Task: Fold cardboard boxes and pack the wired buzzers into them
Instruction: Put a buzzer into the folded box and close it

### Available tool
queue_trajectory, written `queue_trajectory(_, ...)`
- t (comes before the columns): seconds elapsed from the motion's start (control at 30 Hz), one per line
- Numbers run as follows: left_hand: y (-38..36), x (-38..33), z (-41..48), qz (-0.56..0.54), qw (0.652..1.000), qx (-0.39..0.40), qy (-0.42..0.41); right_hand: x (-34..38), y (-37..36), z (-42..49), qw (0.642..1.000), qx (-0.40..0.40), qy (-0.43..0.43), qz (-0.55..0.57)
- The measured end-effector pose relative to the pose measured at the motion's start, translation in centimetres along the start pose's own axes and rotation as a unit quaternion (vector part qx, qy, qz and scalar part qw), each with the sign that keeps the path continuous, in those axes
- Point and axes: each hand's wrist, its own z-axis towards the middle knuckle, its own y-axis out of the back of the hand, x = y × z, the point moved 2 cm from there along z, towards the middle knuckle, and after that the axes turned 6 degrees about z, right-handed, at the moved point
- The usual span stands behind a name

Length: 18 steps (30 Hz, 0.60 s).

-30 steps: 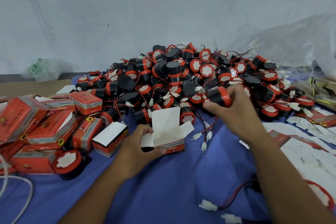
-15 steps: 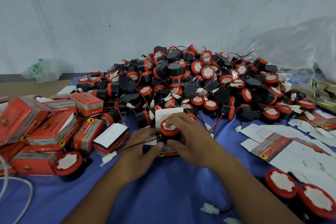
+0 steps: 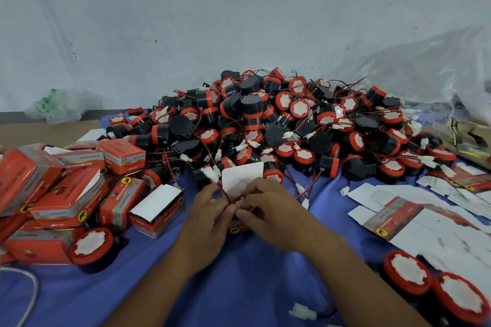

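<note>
A small red cardboard box (image 3: 240,229) stands on the blue cloth in front of me, its white lid flap (image 3: 243,176) raised. A red-rimmed buzzer sits in its opening, mostly hidden by my fingers. My left hand (image 3: 208,216) holds the box's left side and pinches the buzzer's red wire. My right hand (image 3: 271,214) presses down on the buzzer and wire from the right. Behind them lies a big heap of black and red wired buzzers (image 3: 279,125).
Folded red boxes (image 3: 71,188) are piled at the left. Flat unfolded box blanks (image 3: 414,218) lie at the right. Loose buzzers lie at the near right (image 3: 407,272) and near left (image 3: 91,245). A white cable (image 3: 32,297) curls at bottom left. A plastic bag (image 3: 425,69) sits at far right.
My right hand brought a buzzer from the heap to the box and set it in the opening. The trailing wire and connector got gathered in toward the box.
</note>
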Motion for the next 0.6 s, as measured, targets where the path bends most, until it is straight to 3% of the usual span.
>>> queue_trajectory(0.1,0.3,-0.1,0.3,-0.063,0.997,0.032,0.015,0.3,0.0,0.1,1.000,-0.001,0.005,-0.003)
queue_trajectory(0.23,0.5,-0.6,0.6,-0.017,0.997,0.073,-0.036,0.7,-0.1,0.4,0.984,-0.065,-0.062,0.153)
queue_trajectory(0.43,0.3,-0.9,0.5,0.030,0.991,0.117,-0.058,0.8,-0.7,0.4,0.975,-0.130,-0.041,0.178)
queue_trajectory(0.5,0.2,-1.0,0.2,-0.006,0.994,0.104,-0.032,0.8,-0.6,0.4,0.969,-0.129,-0.045,0.205)
queue_trajectory(0.6,0.4,-1.0,-0.2,-0.115,0.989,0.033,0.082,0.5,-0.3,0.4,0.968,-0.128,-0.050,0.211)
